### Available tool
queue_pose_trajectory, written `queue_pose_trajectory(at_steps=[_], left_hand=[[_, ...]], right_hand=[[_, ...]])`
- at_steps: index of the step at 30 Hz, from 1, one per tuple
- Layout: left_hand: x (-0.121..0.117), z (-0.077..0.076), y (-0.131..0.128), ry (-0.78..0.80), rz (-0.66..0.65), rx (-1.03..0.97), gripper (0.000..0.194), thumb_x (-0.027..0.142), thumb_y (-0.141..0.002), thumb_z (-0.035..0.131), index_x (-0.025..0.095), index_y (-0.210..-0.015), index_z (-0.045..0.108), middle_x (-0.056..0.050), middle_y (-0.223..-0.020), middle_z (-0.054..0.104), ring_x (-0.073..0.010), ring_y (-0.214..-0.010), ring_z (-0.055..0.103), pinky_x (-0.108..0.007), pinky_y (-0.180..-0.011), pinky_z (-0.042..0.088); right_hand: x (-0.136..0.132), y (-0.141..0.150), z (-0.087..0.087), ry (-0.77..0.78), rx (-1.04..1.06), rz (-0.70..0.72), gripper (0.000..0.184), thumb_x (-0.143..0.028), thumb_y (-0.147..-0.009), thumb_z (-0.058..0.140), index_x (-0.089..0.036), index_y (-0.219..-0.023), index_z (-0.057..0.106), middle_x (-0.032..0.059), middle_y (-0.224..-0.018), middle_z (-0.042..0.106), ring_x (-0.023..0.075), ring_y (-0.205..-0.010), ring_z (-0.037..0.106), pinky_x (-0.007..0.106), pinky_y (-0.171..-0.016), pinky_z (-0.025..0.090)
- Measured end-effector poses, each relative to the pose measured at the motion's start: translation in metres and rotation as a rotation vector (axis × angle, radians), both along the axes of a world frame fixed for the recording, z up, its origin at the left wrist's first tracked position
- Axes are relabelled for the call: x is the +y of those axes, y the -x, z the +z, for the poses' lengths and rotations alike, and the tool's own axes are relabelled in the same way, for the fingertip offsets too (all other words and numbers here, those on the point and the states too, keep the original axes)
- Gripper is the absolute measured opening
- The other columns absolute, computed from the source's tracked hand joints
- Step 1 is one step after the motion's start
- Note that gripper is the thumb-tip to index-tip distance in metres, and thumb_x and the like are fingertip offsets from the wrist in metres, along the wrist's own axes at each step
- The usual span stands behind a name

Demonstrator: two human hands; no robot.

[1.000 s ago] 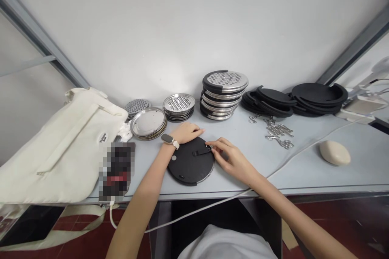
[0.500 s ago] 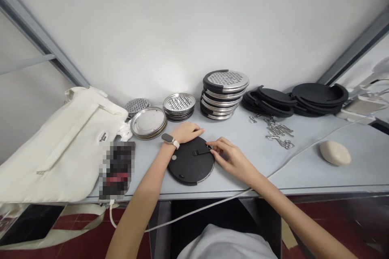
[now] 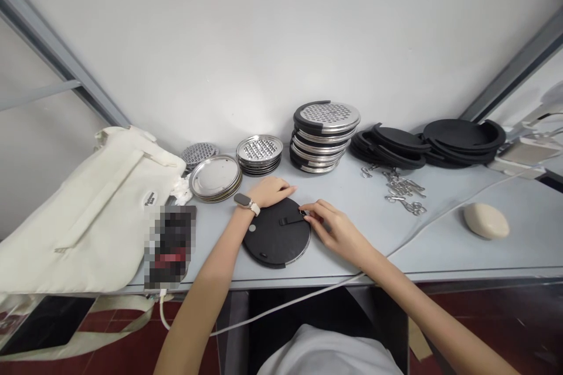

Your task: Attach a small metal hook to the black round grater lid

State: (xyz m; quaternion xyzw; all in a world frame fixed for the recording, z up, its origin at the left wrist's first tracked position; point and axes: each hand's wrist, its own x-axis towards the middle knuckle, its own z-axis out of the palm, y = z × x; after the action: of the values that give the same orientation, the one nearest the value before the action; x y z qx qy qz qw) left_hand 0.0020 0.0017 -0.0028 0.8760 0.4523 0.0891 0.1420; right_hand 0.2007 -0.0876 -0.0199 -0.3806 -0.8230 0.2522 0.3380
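Observation:
A round black disc (image 3: 277, 237) lies flat on the table in front of me, with a thin metal rim showing at its lower right. A short black strap (image 3: 292, 220) runs from a slot near its middle to its right edge. My left hand (image 3: 270, 192) rests on the far left edge of the disc, fingers stretched out. At the strap's outer end, the thumb and index finger of my right hand (image 3: 328, 224) are pinched on a small shiny metal clip (image 3: 302, 212), mostly hidden by the fingertips. Several loose metal clips (image 3: 402, 187) lie to the right.
Behind the disc stand stacked metal plates (image 3: 215, 177), grater plates (image 3: 259, 149) and black-and-metal grater discs (image 3: 328, 117). Black round covers (image 3: 461, 140) are piled further right. A white cable (image 3: 413, 237) crosses near a cream mouse-like object (image 3: 486, 221). A white bag (image 3: 88, 217) lies left.
Hardly anything differs. Both hands hold their places at the disc, and the right fingertips shift only very slightly at the strap's end.

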Motion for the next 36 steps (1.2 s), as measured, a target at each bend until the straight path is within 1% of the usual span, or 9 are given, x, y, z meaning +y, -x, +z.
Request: queue_pose_trajectory(at_steps=[7, 16, 21, 25, 27, 32, 36], left_hand=[[-0.0007, 0.0006, 0.0002, 0.004, -0.006, -0.004, 0.052, 0.051, -0.090, 0.030, 0.016, -0.060, 0.056, -0.003, -0.062, 0.059, -0.0134, -0.057, 0.048, -0.027, -0.058, 0.030], [0.0002, 0.0002, 0.0004, 0.006, 0.001, 0.027, 0.051, 0.049, -0.090, 0.030, 0.016, -0.063, 0.059, -0.004, -0.065, 0.061, -0.0139, -0.060, 0.049, -0.026, -0.059, 0.030], [0.0005, -0.0009, 0.0015, 0.001, -0.012, 0.017, 0.051, 0.049, -0.090, 0.029, 0.017, -0.065, 0.059, -0.004, -0.067, 0.062, -0.0140, -0.060, 0.050, -0.026, -0.058, 0.029], [0.0009, -0.0010, 0.0014, 0.016, -0.006, 0.016, 0.051, 0.050, -0.090, 0.029, 0.017, -0.065, 0.059, -0.004, -0.066, 0.061, -0.0137, -0.059, 0.049, -0.026, -0.059, 0.028], [0.0016, -0.0014, 0.0014, 0.021, -0.004, 0.022, 0.052, 0.051, -0.090, 0.028, 0.016, -0.064, 0.058, -0.004, -0.065, 0.061, -0.0137, -0.058, 0.048, -0.027, -0.058, 0.028], [0.0026, -0.0029, 0.0023, 0.006, -0.018, 0.011, 0.052, 0.050, -0.091, 0.028, 0.016, -0.063, 0.058, -0.004, -0.066, 0.062, -0.0141, -0.060, 0.050, -0.026, -0.060, 0.030], [0.0017, -0.0022, 0.0023, 0.004, -0.020, 0.005, 0.052, 0.049, -0.091, 0.029, 0.016, -0.064, 0.059, -0.004, -0.066, 0.061, -0.0134, -0.058, 0.049, -0.026, -0.059, 0.029]], right_hand=[[-0.0004, 0.0002, -0.0007, 0.029, 0.016, -0.003, 0.024, -0.019, -0.092, 0.040, -0.020, -0.109, 0.055, 0.0080, -0.092, 0.061, 0.0181, -0.080, 0.059, 0.031, -0.073, 0.048], [-0.0009, -0.0002, -0.0004, 0.068, 0.008, -0.017, 0.024, -0.022, -0.092, 0.040, -0.019, -0.110, 0.055, 0.0077, -0.089, 0.065, 0.0172, -0.074, 0.061, 0.029, -0.068, 0.048], [-0.0011, -0.0009, 0.0001, 0.074, -0.007, -0.017, 0.023, -0.024, -0.093, 0.039, -0.019, -0.110, 0.055, 0.0045, -0.079, 0.063, 0.0155, -0.066, 0.058, 0.026, -0.063, 0.045], [-0.0018, -0.0014, 0.0011, 0.077, -0.018, -0.046, 0.021, -0.029, -0.093, 0.040, -0.019, -0.101, 0.057, -0.0007, -0.063, 0.054, 0.0135, -0.053, 0.050, 0.024, -0.055, 0.041], [-0.0022, -0.0012, 0.0009, 0.077, -0.014, -0.060, 0.020, -0.030, -0.092, 0.041, -0.020, -0.099, 0.057, -0.0018, -0.061, 0.052, 0.0130, -0.051, 0.048, 0.024, -0.054, 0.041], [-0.0017, 0.0002, -0.0012, 0.066, 0.024, -0.056, 0.019, -0.025, -0.092, 0.041, -0.019, -0.104, 0.054, 0.0009, -0.071, 0.056, 0.0139, -0.060, 0.053, 0.026, -0.063, 0.045], [-0.0002, 0.0008, -0.0031, 0.063, 0.046, -0.050, 0.027, -0.022, -0.091, 0.042, -0.018, -0.117, 0.045, 0.0018, -0.075, 0.056, 0.0157, -0.069, 0.055, 0.028, -0.068, 0.046]])
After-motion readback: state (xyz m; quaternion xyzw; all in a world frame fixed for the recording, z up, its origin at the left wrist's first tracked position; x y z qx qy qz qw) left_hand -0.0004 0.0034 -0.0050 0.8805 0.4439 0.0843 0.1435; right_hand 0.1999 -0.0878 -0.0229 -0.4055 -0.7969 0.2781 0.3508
